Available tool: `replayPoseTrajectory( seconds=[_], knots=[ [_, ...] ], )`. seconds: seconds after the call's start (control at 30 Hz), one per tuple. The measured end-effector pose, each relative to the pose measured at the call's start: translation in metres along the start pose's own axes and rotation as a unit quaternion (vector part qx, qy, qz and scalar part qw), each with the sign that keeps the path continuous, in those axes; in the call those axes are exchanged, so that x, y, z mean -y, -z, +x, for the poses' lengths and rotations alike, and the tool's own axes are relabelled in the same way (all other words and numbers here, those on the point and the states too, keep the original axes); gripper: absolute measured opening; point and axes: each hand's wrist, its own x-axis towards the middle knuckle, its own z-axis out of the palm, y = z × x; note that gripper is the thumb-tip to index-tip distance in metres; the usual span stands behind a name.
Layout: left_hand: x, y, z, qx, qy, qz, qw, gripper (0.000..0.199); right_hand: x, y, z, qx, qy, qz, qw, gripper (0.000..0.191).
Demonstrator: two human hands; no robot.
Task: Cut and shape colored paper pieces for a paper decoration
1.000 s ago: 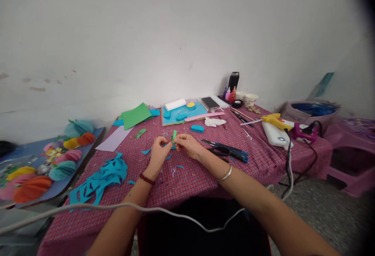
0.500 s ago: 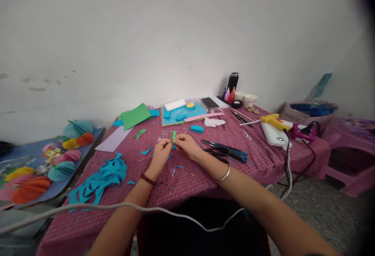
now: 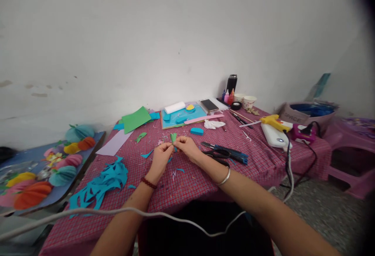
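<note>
A small green paper piece [image 3: 173, 136] stands up between my fingertips, above the checked tablecloth [image 3: 193, 182]. My left hand [image 3: 161, 155] pinches it from the left, and my right hand [image 3: 187, 147] pinches it from the right. Its lower end is hidden by the fingers. A bit of blue shows just below the fingertips. Beyond my left hand lie green paper leaves [image 3: 141, 137]. A box cutter [image 3: 224, 149] and black-handled scissors [image 3: 218, 154] rest beside my right forearm. Blue paper scraps [image 3: 105, 180] are heaped left of my left forearm.
At the back lie green paper [image 3: 136, 119], a blue sheet [image 3: 172, 121] and a phone [image 3: 209, 104]. A yellow glue gun [image 3: 275, 122] sits on a white power bank [image 3: 275, 136] at right. A white cable [image 3: 175, 219] crosses in front of me. Paper pumpkins [image 3: 32, 194] fill the left table.
The green paper piece shows wider now, its upper end spread into a V shape. Both hands stay pinched around it in nearly the same place. The view has shifted slightly.
</note>
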Motion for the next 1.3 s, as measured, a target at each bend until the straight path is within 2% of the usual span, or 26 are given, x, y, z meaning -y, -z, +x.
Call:
replayPoseTrajectory(
  seconds=[0.23,0.43,0.63,1.0,1.3],
  knots=[
    [0.0039,0.0007,0.0008,-0.003,-0.015,0.039,0.999,0.018,-0.0004,-0.001,0.0019,-0.042,0.018,0.011,0.999,0.021],
    [0.006,0.0,0.0018,0.009,-0.035,0.066,0.997,0.012,-0.0029,0.003,0.0055,-0.076,0.005,0.03,0.997,0.022],
    [0.0047,-0.0016,0.0008,0.014,-0.011,0.042,0.999,0.009,-0.0015,0.0044,0.005,-0.098,0.021,0.043,0.994,0.02],
    [0.0023,-0.001,0.0002,0.01,0.031,-0.017,0.999,0.016,0.0032,0.0015,0.0047,-0.087,0.057,0.067,0.992,0.02],
    [0.0028,-0.0018,0.0013,0.003,0.006,0.003,1.0,0.013,0.0025,0.0015,0.0042,-0.086,0.05,0.045,0.994,0.02]
  ],
)
